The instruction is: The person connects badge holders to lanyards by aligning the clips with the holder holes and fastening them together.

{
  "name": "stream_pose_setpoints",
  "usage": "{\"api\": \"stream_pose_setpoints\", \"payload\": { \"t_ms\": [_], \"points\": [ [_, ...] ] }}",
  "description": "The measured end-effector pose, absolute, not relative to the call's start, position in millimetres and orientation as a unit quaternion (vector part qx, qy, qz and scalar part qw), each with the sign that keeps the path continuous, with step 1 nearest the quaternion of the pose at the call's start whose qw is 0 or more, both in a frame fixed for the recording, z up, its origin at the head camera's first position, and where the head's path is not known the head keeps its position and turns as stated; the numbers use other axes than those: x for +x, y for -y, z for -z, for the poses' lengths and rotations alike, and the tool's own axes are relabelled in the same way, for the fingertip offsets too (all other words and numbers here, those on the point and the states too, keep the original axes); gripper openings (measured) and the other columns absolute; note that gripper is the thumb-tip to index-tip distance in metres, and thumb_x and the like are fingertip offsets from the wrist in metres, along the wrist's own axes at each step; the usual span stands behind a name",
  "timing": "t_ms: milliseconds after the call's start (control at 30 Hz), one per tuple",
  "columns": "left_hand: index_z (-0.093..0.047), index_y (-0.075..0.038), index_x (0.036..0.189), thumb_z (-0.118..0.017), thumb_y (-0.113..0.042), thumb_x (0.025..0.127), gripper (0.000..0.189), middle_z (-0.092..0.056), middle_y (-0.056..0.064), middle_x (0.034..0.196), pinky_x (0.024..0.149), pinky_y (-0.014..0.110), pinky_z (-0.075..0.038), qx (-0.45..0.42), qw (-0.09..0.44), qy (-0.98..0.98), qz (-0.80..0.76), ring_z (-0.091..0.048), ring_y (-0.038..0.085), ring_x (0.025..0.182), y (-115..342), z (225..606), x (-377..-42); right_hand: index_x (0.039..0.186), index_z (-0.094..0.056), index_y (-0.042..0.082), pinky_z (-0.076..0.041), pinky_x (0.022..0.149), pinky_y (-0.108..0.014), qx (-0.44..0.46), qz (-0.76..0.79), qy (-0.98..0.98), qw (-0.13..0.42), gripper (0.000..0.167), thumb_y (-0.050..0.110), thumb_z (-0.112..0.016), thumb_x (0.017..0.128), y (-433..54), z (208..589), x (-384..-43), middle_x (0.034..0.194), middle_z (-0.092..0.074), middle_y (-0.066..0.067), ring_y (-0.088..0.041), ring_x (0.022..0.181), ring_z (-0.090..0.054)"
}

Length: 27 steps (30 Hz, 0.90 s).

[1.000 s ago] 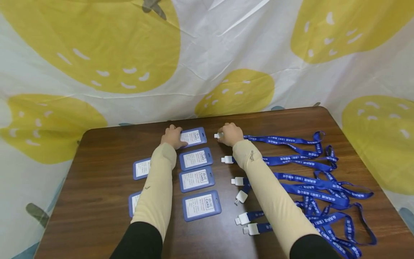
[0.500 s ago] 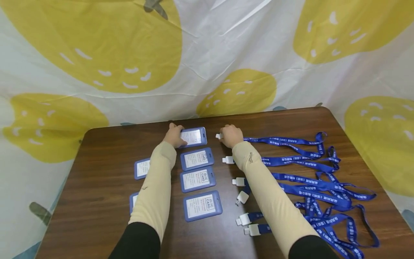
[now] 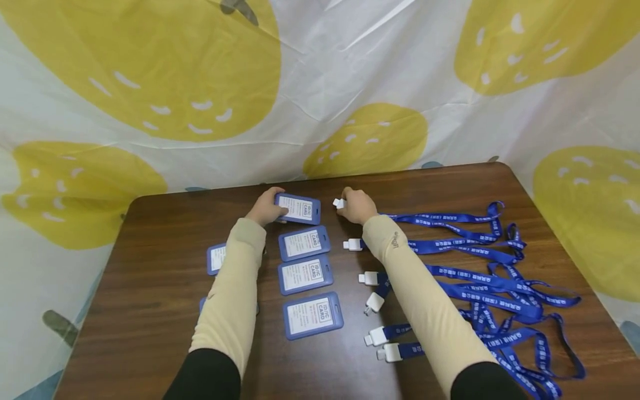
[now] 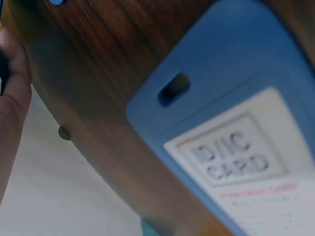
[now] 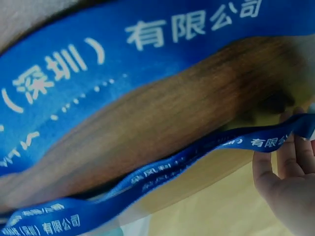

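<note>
My left hand (image 3: pixel 266 208) pinches the left end of a blue ID card holder (image 3: pixel 306 211) at the back of the table, thumb across its front. The holder is raised and tilted, its slotted end toward the right. In the left wrist view, the holder's slot and printed card (image 4: pixel 241 157) show close up. My right hand (image 3: pixel 360 206) holds a blue lanyard by its end, the white clip (image 3: pixel 339 203) poking out past the fingers toward the holder. Its printed strap (image 3: pixel 425 218) trails right across the table; in the right wrist view, the strap (image 5: pixel 266 142) runs into the curled fingers.
Three more card holders (image 3: pixel 305 275) lie in a column below the raised one. Others, partly under my left sleeve, include one holder (image 3: pixel 215 259) at left. Several blue lanyards (image 3: pixel 500 294) with white clips spread over the right side. A patterned cloth (image 3: pixel 320 83) hangs behind the brown table (image 3: pixel 155 278).
My left hand has lifted the top card holder off the table and tilted it. The right hand has raised the lanyard's clip slightly. The other holders and lanyards lie as before.
</note>
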<state>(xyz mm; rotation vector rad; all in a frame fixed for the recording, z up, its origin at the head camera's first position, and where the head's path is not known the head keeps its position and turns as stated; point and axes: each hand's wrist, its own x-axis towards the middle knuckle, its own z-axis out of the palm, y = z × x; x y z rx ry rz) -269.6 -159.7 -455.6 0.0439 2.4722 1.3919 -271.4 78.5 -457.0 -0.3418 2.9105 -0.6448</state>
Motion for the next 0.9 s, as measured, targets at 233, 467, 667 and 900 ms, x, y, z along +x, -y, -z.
{"api": "stream_pose_setpoints", "payload": {
  "t_ms": [233,467,667,900],
  "points": [
    [-0.024,0.009,0.134,-0.044,0.021,0.080,0.059,-0.044,0.024,0.101,0.058,0.030,-0.054,-0.032,0.164,-0.746,-0.645,-0.056,0.020,0.067,160,461,-267,0.100,-0.058,0.000,-0.045,0.080,-0.040,-0.120,0.302,-0.944,0.053,0.030,0.011,-0.071,0.076,-90,459,-272,0.095,-0.063,-0.017,-0.030,0.088,-0.057],
    [-0.027,0.007,0.134,-0.040,0.018,0.081,0.056,-0.041,0.021,0.104,0.056,0.031,-0.054,-0.039,0.131,-0.734,-0.665,-0.054,0.021,0.068,158,457,-262,0.098,-0.062,0.004,-0.044,0.072,-0.034,-0.108,0.376,-0.919,0.056,0.022,0.006,-0.068,0.077,-100,458,-271,0.093,-0.063,-0.015,-0.026,0.081,-0.054],
    [-0.034,0.005,0.130,-0.039,0.015,0.080,0.051,-0.045,0.018,0.096,0.049,0.029,-0.052,-0.056,0.089,-0.715,-0.691,-0.055,0.018,0.059,154,454,-255,0.098,-0.061,0.003,-0.043,0.055,-0.024,-0.099,0.439,-0.891,0.063,0.017,0.004,-0.065,0.081,-101,456,-269,0.088,-0.065,-0.015,-0.017,0.063,-0.056],
    [-0.038,0.007,0.127,-0.041,0.011,0.084,0.043,-0.047,0.017,0.088,0.043,0.027,-0.050,-0.059,0.043,-0.709,-0.702,-0.054,0.015,0.053,149,452,-246,0.102,-0.059,-0.004,-0.051,0.067,-0.041,-0.095,0.536,-0.836,0.074,0.019,0.001,-0.062,0.084,-101,455,-268,0.089,-0.064,-0.020,-0.032,0.071,-0.060]
  ]
}}
